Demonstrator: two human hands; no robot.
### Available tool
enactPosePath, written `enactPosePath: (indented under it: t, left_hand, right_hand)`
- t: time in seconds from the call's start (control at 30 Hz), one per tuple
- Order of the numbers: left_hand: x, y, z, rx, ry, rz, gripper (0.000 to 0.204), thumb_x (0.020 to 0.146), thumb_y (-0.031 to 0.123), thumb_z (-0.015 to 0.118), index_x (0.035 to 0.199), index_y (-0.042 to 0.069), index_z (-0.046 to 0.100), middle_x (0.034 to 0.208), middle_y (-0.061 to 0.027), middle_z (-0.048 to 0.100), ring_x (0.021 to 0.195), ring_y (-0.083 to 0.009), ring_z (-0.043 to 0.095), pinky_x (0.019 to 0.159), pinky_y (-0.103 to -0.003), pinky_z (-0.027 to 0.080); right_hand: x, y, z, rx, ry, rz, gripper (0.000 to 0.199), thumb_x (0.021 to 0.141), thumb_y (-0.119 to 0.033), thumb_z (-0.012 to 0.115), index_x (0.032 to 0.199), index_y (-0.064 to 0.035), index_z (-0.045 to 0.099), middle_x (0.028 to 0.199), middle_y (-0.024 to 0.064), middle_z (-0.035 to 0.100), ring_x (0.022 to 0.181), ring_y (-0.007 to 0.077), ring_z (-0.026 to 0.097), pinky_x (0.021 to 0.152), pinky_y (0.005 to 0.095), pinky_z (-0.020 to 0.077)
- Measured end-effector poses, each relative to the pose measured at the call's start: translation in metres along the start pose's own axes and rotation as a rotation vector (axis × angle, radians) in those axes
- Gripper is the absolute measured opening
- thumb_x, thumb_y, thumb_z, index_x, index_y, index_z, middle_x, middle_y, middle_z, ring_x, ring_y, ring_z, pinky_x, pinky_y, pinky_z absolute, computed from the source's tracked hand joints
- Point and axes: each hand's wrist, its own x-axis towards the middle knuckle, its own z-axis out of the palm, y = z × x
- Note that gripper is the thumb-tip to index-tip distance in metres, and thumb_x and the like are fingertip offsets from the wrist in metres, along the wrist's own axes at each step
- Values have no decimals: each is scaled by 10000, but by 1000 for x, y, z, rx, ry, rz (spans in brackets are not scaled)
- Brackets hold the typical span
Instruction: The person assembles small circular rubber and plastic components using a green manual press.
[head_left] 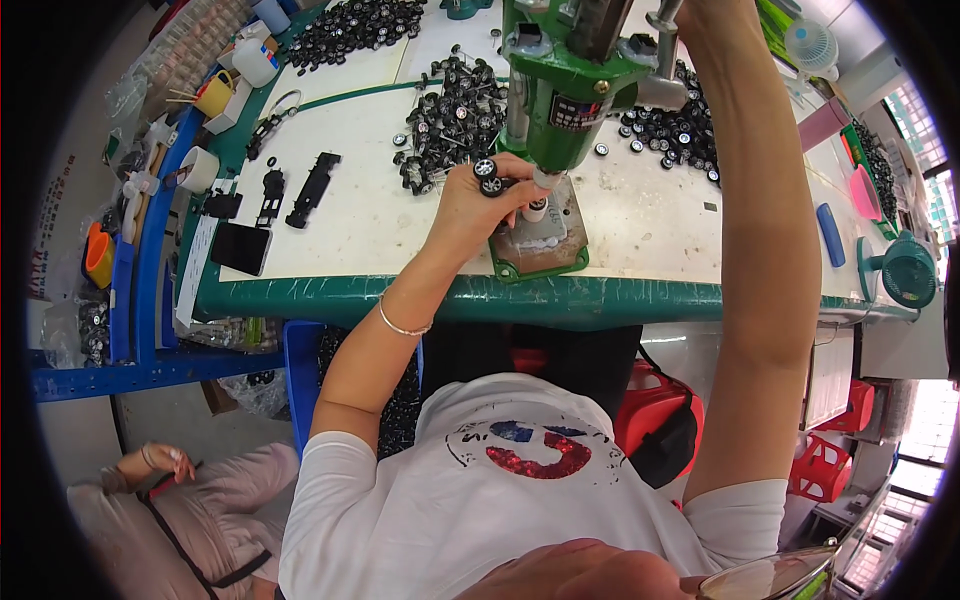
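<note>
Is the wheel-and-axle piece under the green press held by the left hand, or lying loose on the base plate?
Held. The left hand pinches the wheel-and-axle piece beside the press ram, above the base plate.

1. The press (570,90) has a glossy green painted metal body.
2. The wheels (487,175) look like matt black rubber with shiny silvery hubs.
3. The bench top (370,150) is smooth, scuffed white, edged in worn green paint.

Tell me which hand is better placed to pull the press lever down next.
Probably the right hand: it is raised to the lever on top of the green press. The left hand is occupied, its fingers holding a wheel-and-axle piece under the press head.
</note>
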Motion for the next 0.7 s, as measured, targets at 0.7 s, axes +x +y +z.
enactPosePath:
  t: [0.7]
  left_hand:
    - [-4,2,3,161,25,-21,111,765,43,726,851,-16,686,822,-3,624,555,-48,493,491,-202,394]
  right_hand:
    - [-54,-12,-5,-219,58,-617,238,930,-301,587,862,-73,581,533,-108,331,407,-12,247,351,170,177]
